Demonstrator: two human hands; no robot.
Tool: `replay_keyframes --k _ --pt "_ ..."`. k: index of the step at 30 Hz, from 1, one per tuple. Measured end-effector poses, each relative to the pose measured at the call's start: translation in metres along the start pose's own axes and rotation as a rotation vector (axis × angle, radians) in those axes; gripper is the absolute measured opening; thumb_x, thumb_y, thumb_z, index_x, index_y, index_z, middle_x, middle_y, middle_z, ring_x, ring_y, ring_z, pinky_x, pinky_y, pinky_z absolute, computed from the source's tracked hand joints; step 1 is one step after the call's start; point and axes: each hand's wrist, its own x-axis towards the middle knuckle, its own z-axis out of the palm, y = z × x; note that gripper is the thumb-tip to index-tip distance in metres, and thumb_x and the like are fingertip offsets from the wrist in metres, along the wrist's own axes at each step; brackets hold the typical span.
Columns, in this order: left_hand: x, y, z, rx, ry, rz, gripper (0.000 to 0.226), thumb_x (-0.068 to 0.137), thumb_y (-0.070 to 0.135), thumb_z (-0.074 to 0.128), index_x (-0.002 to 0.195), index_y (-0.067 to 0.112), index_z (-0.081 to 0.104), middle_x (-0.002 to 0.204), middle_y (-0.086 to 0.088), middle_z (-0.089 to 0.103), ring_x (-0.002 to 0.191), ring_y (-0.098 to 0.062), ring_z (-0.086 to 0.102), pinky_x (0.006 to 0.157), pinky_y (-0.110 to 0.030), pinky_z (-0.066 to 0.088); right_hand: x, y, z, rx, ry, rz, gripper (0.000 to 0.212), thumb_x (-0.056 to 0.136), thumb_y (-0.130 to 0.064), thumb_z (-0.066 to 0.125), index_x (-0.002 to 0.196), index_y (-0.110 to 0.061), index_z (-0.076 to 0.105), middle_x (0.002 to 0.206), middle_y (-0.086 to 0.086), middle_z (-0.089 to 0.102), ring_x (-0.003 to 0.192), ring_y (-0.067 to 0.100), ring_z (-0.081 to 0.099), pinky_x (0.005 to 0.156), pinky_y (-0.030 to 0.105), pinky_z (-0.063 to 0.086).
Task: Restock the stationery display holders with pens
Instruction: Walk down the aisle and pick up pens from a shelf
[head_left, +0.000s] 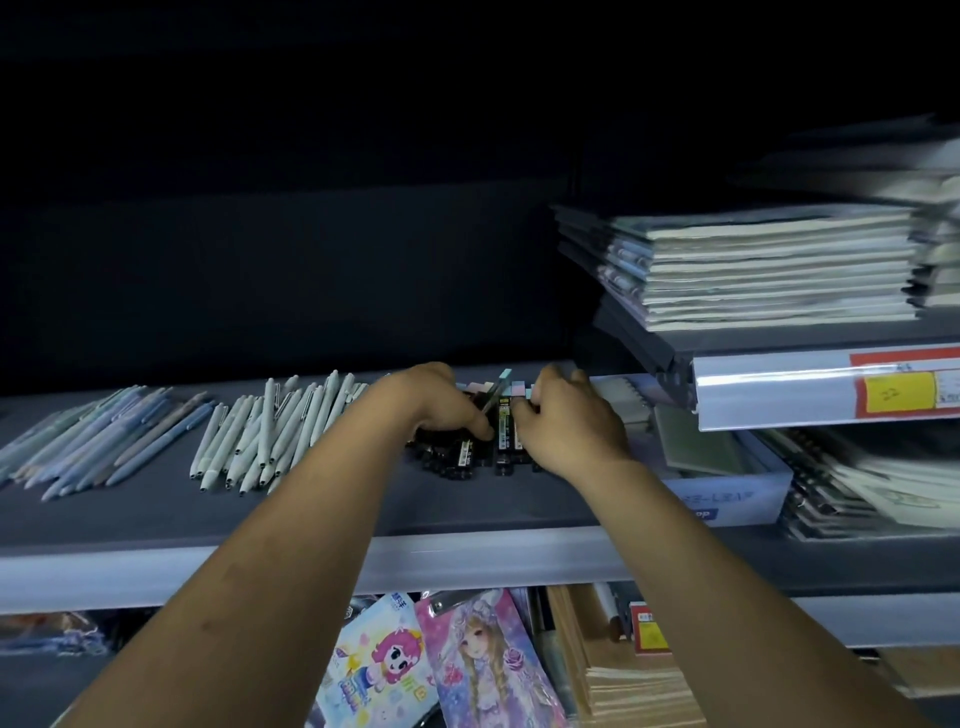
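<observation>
Grey shelf carries the stock lying flat in sorted fans: pale pens to the left, black pens in the middle, probably staged for loading. I see the left hand pinching a teal-capped pen, tilted up from the heap. The right hand bends its fingers onto the black pens; I cannot tell whether they grip.
</observation>
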Motion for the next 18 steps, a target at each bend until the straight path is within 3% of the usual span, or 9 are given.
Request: replay_keyframes --k 3,5,9,11,15,16,18 --pt "0.000 -0.001 -0.002 -0.002 -0.022 -0.001 0.087 0.084 0.038 0.083 0.153 0.012 0.036 0.152 -0.010 0.044 0.122 -0.028 0.049 0.089 -0.035 0.044 0.000 0.000 0.003 -0.017 0.015 -0.016 0.034 0.102 -0.041 0.048 0.123 -0.014 0.051 0.129 0.013 0.049 0.109 0.038 0.060 0.077 0.039 0.046" --pt "0.001 -0.001 -0.002 0.027 -0.009 -0.010 0.082 0.083 0.038 0.081 0.150 0.013 0.040 0.145 -0.010 0.049 0.115 -0.027 0.051 0.090 -0.036 0.048 0.000 0.001 0.004 -0.031 0.025 -0.025 0.035 0.102 -0.041 0.047 0.123 -0.014 0.051 0.129 0.014 0.049 0.111 0.038 0.059 0.075 0.038 0.043" --pt "0.003 -0.002 0.001 0.133 0.028 -0.027 0.048 0.084 0.037 0.074 0.120 0.014 0.055 0.115 -0.005 0.057 0.102 -0.025 0.058 0.085 -0.032 0.051 0.000 0.001 0.005 -0.044 0.038 -0.035 0.035 0.102 -0.042 0.046 0.122 -0.014 0.051 0.128 0.013 0.050 0.112 0.037 0.058 0.075 0.038 0.042" --pt "0.004 -0.002 0.005 0.149 0.048 -0.015 0.034 0.086 0.037 0.072 0.105 0.014 0.055 0.109 -0.004 0.057 0.096 -0.023 0.057 0.080 -0.029 0.048 0.000 0.000 0.006 -0.052 0.042 -0.036 0.035 0.103 -0.043 0.046 0.123 -0.014 0.051 0.129 0.013 0.050 0.112 0.036 0.058 0.075 0.038 0.042" --pt "0.003 -0.001 0.011 0.198 0.095 -0.008 0.051 0.096 0.045 0.061 0.128 0.006 0.055 0.133 -0.012 0.055 0.112 -0.028 0.057 0.082 -0.028 0.043 0.000 -0.001 0.007 -0.061 0.046 -0.042 0.037 0.103 -0.044 0.045 0.125 -0.015 0.051 0.130 0.013 0.050 0.113 0.036 0.058 0.078 0.040 0.044" --pt "0.003 0.000 0.011 0.208 0.095 -0.002 0.047 0.096 0.045 0.061 0.122 0.006 0.057 0.130 -0.011 0.057 0.110 -0.027 0.058 0.081 -0.028 0.043 0.000 -0.001 0.007 -0.062 0.049 -0.044 0.037 0.103 -0.044 0.045 0.125 -0.015 0.051 0.130 0.013 0.050 0.113 0.036 0.058 0.079 0.040 0.045" --pt "0.003 0.000 0.010 0.219 0.079 0.011 0.031 0.093 0.042 0.067 0.095 0.013 0.056 0.103 -0.004 0.059 0.096 -0.023 0.057 0.076 -0.027 0.042 0.000 0.000 0.007 -0.062 0.053 -0.044 0.037 0.102 -0.044 0.046 0.125 -0.015 0.051 0.130 0.013 0.050 0.114 0.036 0.058 0.078 0.040 0.043"
